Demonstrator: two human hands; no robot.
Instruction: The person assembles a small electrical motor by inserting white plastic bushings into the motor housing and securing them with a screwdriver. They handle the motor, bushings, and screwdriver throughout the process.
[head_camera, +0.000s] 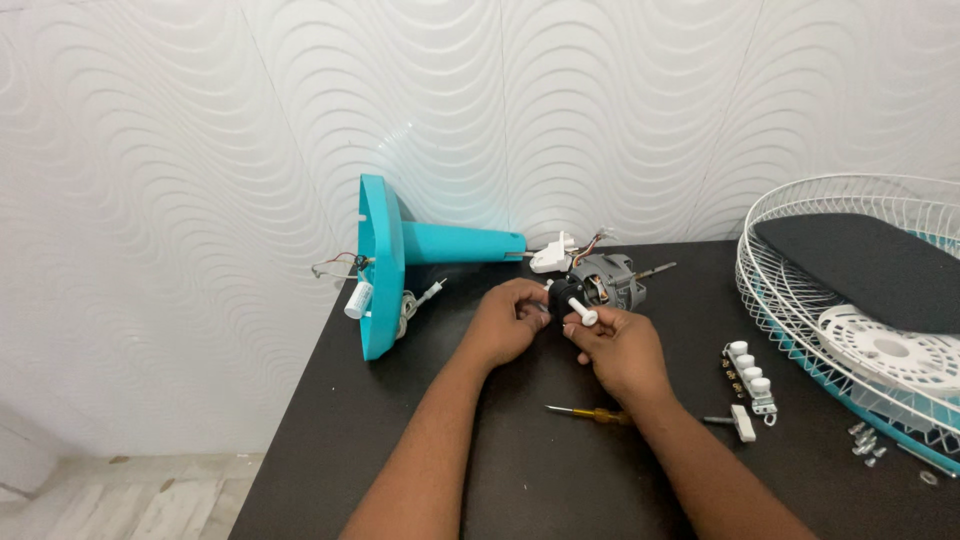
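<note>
On a matte black tabletop set against a white wall embossed with rippling wave patterns, two bare hands work on a small grey metal fan motor with exposed windings and a thin steel shaft jutting from its right side. Farthest left of the motor, a glossy turquoise plastic fan base lies tipped on its side, its round foot upright and its tapered neck pointing toward the motor; a small white cylindrical capacitor and loose thin wires hang at the base's left face. Just left of the motor, the left hand curls its fingers against the black plastic housing at the motor's near end. Just below the motor, the right hand closes fingers and thumb around a white plastic knob on a short stem projecting from that housing. Below the motor, partly hidden under the right wrist, lies a screwdriver with a translucent amber handle. Right of the motor sits a white push-button switch block, with a small white plastic piece just below it. Farthest right of the motor, a round white wire fan guard rests like a shallow basket, holding a dark flat panel and a white perforated plastic disc; small silvery screws lie scattered beside its near rim.
</note>
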